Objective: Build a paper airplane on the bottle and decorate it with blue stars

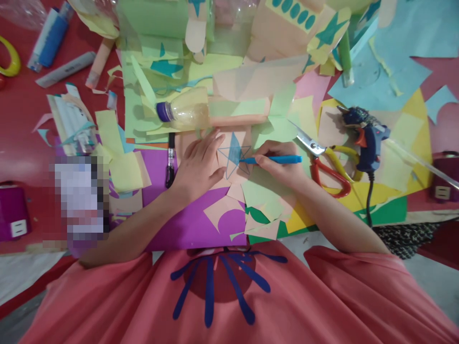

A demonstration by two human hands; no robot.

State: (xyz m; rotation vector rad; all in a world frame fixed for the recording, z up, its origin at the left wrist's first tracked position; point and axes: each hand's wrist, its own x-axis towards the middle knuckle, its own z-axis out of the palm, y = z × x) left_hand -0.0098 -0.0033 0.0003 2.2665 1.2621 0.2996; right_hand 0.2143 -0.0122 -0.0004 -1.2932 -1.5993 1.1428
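A small peach paper (234,173) carries a blue outlined star (234,152), partly coloured in blue. My right hand (274,161) is closed around a blue marker (287,159), whose tip touches the star near its middle. My left hand (201,165) lies flat on the left part of the paper, fingers spread, holding nothing. Just above the paper lies a clear plastic bottle (190,109) with a purple cap. Beside my left hand is a black pen (170,160).
Red and yellow scissors (324,165) lie partly open right of my right hand, with a blue glue gun (371,143) and its cord beyond. Paper scraps (225,212) lie below the drawing. Markers (53,40) and a pixelated object (79,200) are at left.
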